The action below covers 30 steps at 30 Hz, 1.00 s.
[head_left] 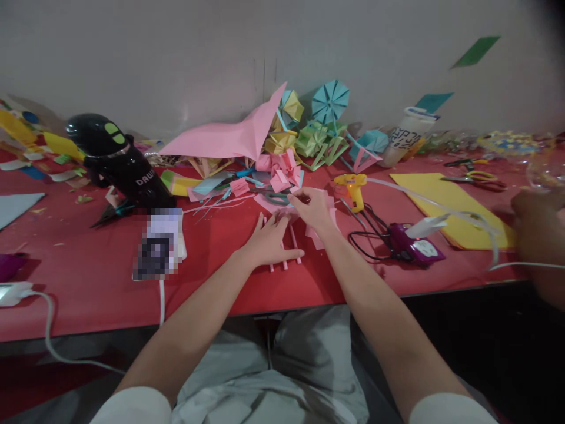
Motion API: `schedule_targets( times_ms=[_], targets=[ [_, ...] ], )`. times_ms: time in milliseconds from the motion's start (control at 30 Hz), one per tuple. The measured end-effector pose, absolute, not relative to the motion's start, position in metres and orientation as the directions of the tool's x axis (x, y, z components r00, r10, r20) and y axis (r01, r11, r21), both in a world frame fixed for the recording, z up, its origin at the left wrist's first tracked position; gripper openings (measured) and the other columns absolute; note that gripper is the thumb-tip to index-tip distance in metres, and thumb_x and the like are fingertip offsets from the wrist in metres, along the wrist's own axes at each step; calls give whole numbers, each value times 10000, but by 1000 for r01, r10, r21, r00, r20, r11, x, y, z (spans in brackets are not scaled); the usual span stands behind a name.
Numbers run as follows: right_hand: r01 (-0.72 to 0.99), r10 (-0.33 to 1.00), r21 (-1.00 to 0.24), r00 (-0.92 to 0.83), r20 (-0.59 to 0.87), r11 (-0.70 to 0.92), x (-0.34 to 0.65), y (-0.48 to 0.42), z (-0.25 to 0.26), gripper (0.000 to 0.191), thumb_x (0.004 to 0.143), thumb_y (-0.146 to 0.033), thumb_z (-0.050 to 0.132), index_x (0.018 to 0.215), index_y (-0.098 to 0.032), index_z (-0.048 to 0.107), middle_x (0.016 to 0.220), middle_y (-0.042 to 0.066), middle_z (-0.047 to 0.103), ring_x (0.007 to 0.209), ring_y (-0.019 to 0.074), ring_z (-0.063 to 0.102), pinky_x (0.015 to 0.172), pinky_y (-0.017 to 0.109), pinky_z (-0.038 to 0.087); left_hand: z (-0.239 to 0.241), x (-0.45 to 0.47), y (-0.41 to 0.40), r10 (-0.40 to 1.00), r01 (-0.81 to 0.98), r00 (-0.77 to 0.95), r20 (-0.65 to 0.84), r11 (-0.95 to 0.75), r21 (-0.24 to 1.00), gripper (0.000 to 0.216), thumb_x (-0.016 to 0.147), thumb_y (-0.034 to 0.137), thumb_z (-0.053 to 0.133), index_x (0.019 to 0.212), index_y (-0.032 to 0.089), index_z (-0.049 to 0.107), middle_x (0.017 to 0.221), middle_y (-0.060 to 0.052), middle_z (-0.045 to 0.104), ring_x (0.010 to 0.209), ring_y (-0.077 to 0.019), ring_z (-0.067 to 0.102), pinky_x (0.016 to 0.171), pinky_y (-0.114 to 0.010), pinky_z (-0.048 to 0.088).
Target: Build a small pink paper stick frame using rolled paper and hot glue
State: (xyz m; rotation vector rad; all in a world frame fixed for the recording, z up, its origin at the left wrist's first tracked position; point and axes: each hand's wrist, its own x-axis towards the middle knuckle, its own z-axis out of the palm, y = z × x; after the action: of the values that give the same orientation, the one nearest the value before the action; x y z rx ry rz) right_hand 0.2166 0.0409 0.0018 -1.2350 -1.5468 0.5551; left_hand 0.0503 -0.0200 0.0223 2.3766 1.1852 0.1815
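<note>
My left hand (268, 238) lies flat on the red table (88, 288), its fingers spread over several thin pink paper strips (289, 250). Just to its right, my right hand (311, 207) has its fingers curled and pinched on a pink paper piece (318, 234) that lies on the table. Grey-handled scissors (277, 198) rest right behind the hands, among small folded pink paper pieces (282, 171).
A yellow glue gun (352, 187), its black cable and a purple gadget (412, 246) lie to the right, near a yellow sheet (445, 203). A black bottle (117, 162) and a phone (159, 244) sit on the left. Folded paper shapes (309, 126) line the wall. Another person's arm (536, 227) enters at right.
</note>
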Motion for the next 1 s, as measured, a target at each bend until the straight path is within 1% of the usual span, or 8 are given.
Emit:
schedule_targets(
  times_ms=[300,467,700,867,1000],
  targets=[
    [411,905,-838,65,420,359,216,41,2,192,783,-366,615,694,-196,616,708,34,656,663,170,566,657,328,457,23,50,-20,779,719,619,-99,-511,471,1059,769,688,575,1559,117,162,1639,-191,171,1534,-340,29,1230,-547,-44],
    [416,900,-831,64,432,369,216,40,3,177,780,-344,621,685,-195,612,694,30,644,658,173,567,657,333,458,21,50,-20,779,710,622,-81,-517,479,1052,767,697,571,1562,146,158,1640,-178,184,1533,-345,33,1228,-559,-43],
    [414,899,-830,58,433,374,216,40,2,184,783,-346,617,690,-187,617,692,29,645,653,165,564,652,322,453,23,51,-20,782,724,615,-105,-506,469,1062,774,666,589,1560,98,156,1640,-190,159,1534,-341,20,1225,-564,-39],
    [431,903,-827,60,426,361,216,40,3,182,781,-340,620,684,-186,616,682,28,642,642,162,556,641,317,448,25,51,-21,784,727,611,-108,-502,468,1055,775,662,596,1556,93,171,1639,-193,161,1534,-340,23,1229,-551,-43],
    [429,902,-826,57,428,365,216,39,4,177,786,-334,618,689,-187,617,689,29,646,653,165,563,654,320,455,24,51,-20,783,721,615,-98,-507,472,1041,777,649,602,1552,96,181,1633,-202,175,1533,-343,31,1226,-566,-34]
  ],
)
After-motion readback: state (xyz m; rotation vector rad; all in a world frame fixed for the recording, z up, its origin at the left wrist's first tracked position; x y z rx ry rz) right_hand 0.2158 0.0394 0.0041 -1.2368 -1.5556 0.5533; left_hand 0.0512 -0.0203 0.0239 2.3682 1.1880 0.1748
